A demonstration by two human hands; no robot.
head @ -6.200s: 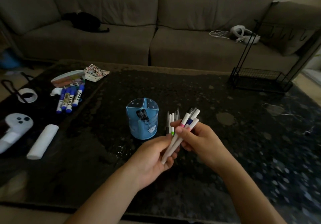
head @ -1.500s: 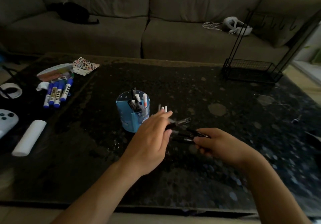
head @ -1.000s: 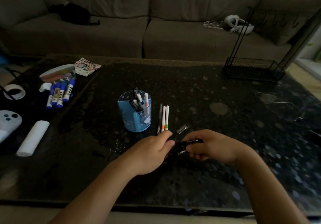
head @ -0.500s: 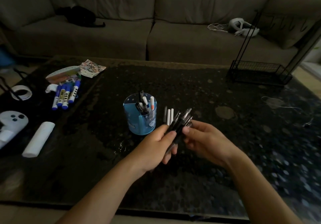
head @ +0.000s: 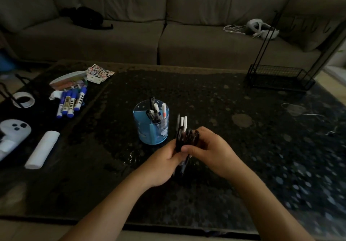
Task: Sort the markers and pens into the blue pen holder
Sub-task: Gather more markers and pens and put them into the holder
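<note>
At the far left of the dark table [head: 215, 98] lay a white game controller [head: 13, 134], a tape roll [head: 23, 99] and a white cylinder [head: 42, 150]. Next to these, a group of blue-capped markers [head: 71, 103] rested flat, well apart from the work area and not yet sorted.

Near the table's centre stood the blue pen holder [head: 150, 128], upright, with several pens and white markers already standing in its compartments. Just to its right, a few slim white pens [head: 183, 122] lay on the surface.

We held a bundle of dark pens [head: 184, 137] in front of the holder, roughly upright. Our left hand [head: 164, 162] was wrapped around the lower part of the bundle, fingers curled closed on it. Our right hand [head: 209, 149] pinched the upper part, thumb and fingers closed on the barrels.

We judged the pens to be light, stiff and smooth-sided, so they were likely to slide against each other in a loose bundle. The recommended hold was at mid-barrel, with the tips squared before lowering them into one compartment. A light holder could tip if struck at its rim.
</note>
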